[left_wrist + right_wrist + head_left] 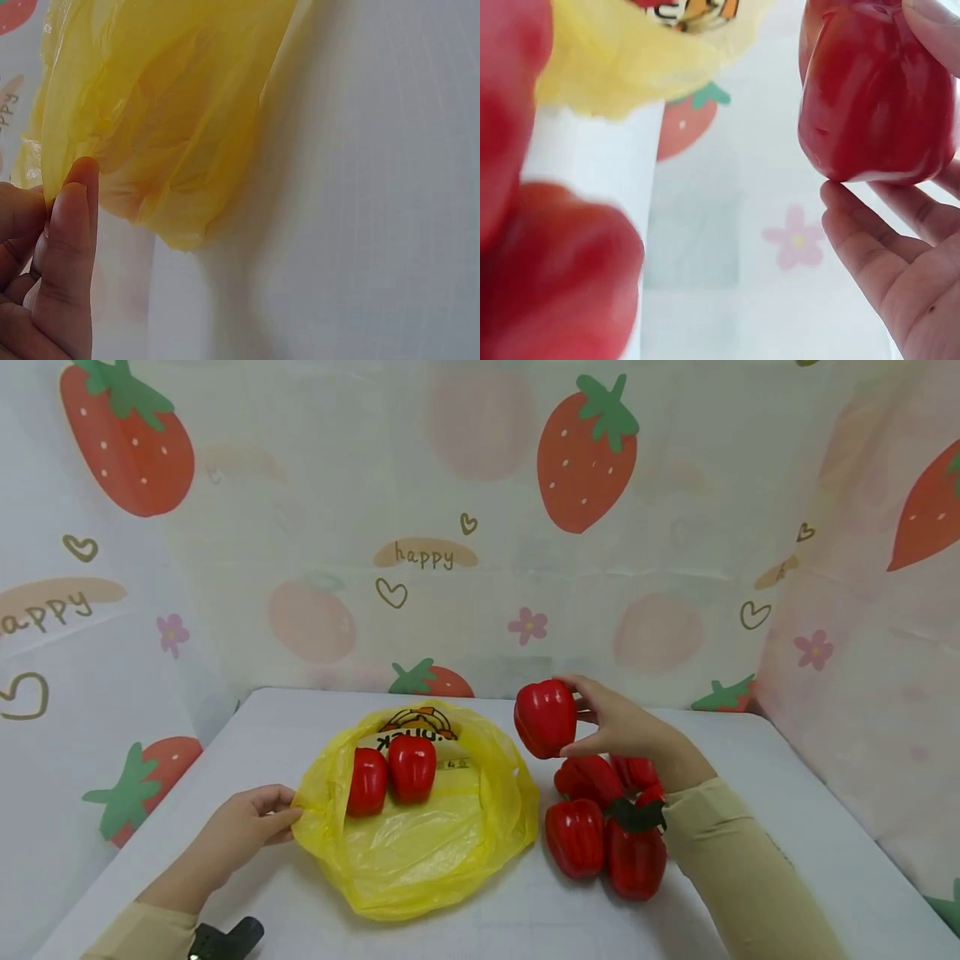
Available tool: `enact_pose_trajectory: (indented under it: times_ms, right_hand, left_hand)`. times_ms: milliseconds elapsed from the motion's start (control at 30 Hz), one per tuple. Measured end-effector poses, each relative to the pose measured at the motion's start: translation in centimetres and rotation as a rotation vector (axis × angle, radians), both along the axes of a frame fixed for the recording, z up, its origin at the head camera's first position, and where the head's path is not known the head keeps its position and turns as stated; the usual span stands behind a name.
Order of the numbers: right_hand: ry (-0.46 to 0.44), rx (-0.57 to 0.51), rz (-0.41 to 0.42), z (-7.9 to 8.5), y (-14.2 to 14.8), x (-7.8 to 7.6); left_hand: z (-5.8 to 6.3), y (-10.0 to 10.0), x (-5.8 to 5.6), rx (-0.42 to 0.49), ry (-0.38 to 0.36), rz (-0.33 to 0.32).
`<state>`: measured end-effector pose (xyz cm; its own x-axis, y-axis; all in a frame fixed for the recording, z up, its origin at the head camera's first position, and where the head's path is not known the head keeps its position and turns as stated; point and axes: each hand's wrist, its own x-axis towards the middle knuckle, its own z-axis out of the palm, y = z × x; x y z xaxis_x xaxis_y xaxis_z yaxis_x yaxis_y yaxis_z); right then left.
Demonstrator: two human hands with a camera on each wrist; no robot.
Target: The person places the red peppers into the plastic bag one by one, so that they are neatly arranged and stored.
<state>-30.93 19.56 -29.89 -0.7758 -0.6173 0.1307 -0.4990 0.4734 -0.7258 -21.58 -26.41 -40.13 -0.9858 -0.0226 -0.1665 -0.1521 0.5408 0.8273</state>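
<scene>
Currently, the left hand (243, 828) pinches the left rim of the yellow bag (416, 897) between thumb and fingers, with the tips closed on the film. The right hand (624, 724) grips the raised pepper (545, 720), its thumb and fingers spread to the pepper's width. This pepper is held above the white table (772, 777), to the right of the bag mouth. Two red peppers (412, 770) lie side by side inside the bag; a pepper cluster (573, 839) rests right of it.

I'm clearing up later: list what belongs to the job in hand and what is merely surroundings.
Job:
yellow bag, edge in left hand
red pepper in right hand
two peppers inside the bag
loose peppers beside it

Surroundings:
white table
strawberry-print backdrop
</scene>
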Motion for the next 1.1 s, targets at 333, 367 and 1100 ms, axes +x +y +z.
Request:
enact_pose_trajectory:
  times_ms: [333, 367, 1100]
  right_hand:
    - [-0.019, 0.002, 0.038, -1.2, -3.8, -1.0]
    - [-0.025, 0.009, 0.035, -1.4, -4.2, -1.1]
    - [-0.161, 0.084, 0.043, -3.9, -10.4, -2.4]
  left_hand:
    - [0.3, -0.3, 0.1, -0.016, 0.001, -0.003]
    - [0.3, -0.3, 0.1, -0.018, 0.001, -0.002]
    - [0.2, -0.7, 0.0, 0.016, 0.022, -0.004]
